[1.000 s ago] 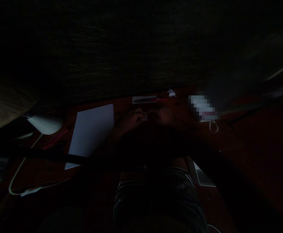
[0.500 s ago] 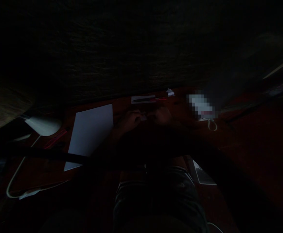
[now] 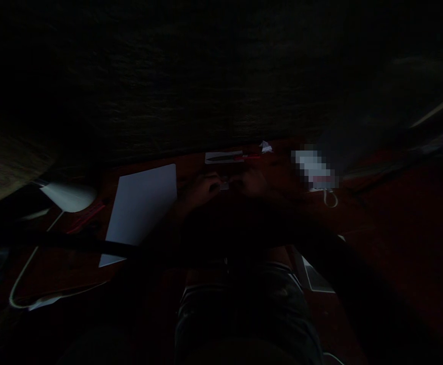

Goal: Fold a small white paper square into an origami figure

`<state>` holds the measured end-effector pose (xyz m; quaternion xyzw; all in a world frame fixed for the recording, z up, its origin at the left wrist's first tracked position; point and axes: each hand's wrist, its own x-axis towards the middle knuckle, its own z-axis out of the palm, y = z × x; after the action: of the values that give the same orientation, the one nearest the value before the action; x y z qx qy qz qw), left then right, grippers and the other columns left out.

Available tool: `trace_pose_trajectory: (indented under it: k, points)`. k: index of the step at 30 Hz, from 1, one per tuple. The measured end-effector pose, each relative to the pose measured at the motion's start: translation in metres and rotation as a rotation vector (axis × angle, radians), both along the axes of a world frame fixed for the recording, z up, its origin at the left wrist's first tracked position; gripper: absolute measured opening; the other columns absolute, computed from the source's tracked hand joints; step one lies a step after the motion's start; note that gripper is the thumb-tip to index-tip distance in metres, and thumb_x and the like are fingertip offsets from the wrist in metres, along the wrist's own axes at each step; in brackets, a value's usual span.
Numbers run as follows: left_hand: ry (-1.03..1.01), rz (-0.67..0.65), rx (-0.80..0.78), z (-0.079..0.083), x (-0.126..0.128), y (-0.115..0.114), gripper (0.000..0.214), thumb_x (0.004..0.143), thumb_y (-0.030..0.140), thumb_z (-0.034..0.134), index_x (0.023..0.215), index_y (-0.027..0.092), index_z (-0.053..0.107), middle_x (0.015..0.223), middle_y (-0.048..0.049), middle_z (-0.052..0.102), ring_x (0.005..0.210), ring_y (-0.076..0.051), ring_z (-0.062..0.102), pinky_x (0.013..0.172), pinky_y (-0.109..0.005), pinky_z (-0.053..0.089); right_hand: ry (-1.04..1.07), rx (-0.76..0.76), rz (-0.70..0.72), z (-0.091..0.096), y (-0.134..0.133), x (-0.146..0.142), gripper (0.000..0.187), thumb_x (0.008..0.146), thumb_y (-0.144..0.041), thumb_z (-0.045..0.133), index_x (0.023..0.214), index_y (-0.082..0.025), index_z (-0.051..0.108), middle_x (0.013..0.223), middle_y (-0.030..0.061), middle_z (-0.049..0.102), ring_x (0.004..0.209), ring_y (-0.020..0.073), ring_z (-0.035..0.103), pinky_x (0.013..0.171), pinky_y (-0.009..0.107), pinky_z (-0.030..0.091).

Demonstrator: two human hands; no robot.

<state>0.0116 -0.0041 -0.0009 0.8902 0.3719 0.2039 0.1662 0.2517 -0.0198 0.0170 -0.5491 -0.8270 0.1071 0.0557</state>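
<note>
In very dim light, my left hand (image 3: 207, 186) and my right hand (image 3: 251, 181) meet over the dark red surface in the middle of the view. Between their fingertips is a small pale piece of paper (image 3: 224, 185), pinched from both sides. Its details are lost in the dark. Just beyond my hands lies a knife (image 3: 250, 156) with a red handle, its dark blade resting across a white strip of paper (image 3: 208, 155). A crumpled bit of white paper (image 3: 266, 147) sits to the right of the knife.
A large white sheet (image 3: 141, 203) lies left of my hands. Further left are a white lamp-like cone (image 3: 70, 197) with a cord (image 3: 26, 268) and a red object (image 3: 86, 219). On the right is a blurred-out pale item (image 3: 312, 167) with a white loop (image 3: 331, 198). A framed flat object (image 3: 320, 281) lies lower right.
Both hands stay in nearly the same place with the small piece between them. The view has shifted very slightly; nothing else has visibly moved.
</note>
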Motion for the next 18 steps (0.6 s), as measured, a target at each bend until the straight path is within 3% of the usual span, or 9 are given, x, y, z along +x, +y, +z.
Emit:
trace_pose_trajectory:
  k: [10,18]
  points:
    - [-0.012,0.004,0.009,-0.0032,-0.0008,0.0011,0.016,0.104,0.013,0.069,0.102,0.021,0.082,0.120,-0.0076,0.083,0.111,-0.025,0.080,0.102,-0.041,0.064,-0.009,0.018,0.017,-0.0005,-0.0023,0.0009,0.046,0.111,-0.027,0.058,0.146,-0.034,0.087,0.139,0.0084,0.089,0.124,0.0315,0.084,0.106,0.042,0.061]
    - [-0.006,-0.005,0.015,-0.0030,0.0000,0.0011,0.019,0.103,0.011,0.070,0.105,0.023,0.084,0.122,-0.0070,0.082,0.117,-0.025,0.079,0.106,-0.043,0.064,-0.012,0.003,0.008,0.0013,-0.0009,-0.0018,0.042,0.111,-0.026,0.059,0.137,-0.035,0.091,0.137,0.0058,0.090,0.124,0.0296,0.084,0.105,0.040,0.061]
